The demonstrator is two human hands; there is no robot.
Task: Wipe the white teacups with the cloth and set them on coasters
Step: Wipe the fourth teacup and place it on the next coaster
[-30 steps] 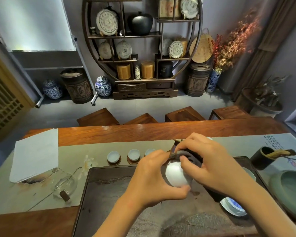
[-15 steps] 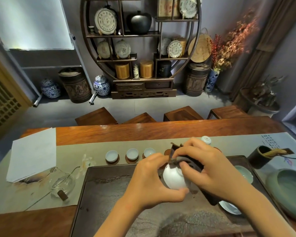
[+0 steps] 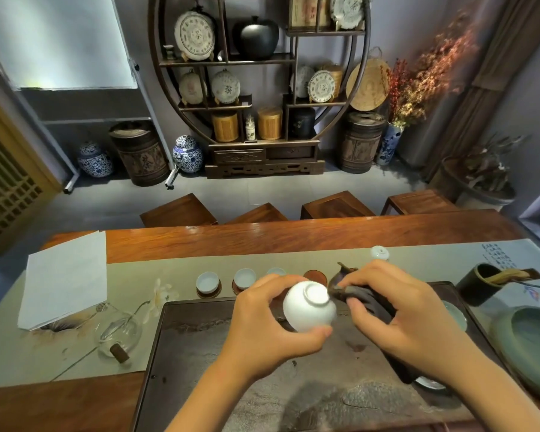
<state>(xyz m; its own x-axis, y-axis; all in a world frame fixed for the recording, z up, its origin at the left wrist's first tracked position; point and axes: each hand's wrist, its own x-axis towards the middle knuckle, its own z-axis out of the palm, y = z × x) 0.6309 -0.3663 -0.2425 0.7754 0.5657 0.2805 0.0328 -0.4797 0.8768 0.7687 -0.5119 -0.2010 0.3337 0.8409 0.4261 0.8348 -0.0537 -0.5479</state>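
Note:
My left hand [image 3: 267, 325] grips a white teacup [image 3: 309, 307] upside down over the dark tea tray [image 3: 231, 353], its foot ring facing me. My right hand [image 3: 399, 313] holds a dark brown cloth [image 3: 360, 296], whose edge touches the cup's right side. Behind the tray, three white teacups sit on brown coasters: one [image 3: 208, 282], a second [image 3: 244, 278], and a third [image 3: 276, 271] partly hidden by my left hand. An empty brown coaster [image 3: 315, 275] lies to their right.
A glass pitcher [image 3: 119, 335] and a white paper sheet [image 3: 64, 279] lie left on the runner. A green basin [image 3: 530, 344], a dark tool holder [image 3: 480, 283], a white lid [image 3: 379, 253] and a small bowl [image 3: 457, 316] sit at right. Wooden stools stand beyond the table.
My right hand has pulled the cloth off the cup toward the right, uncovering the cup's base. My left hand has turned the cup so its foot shows.

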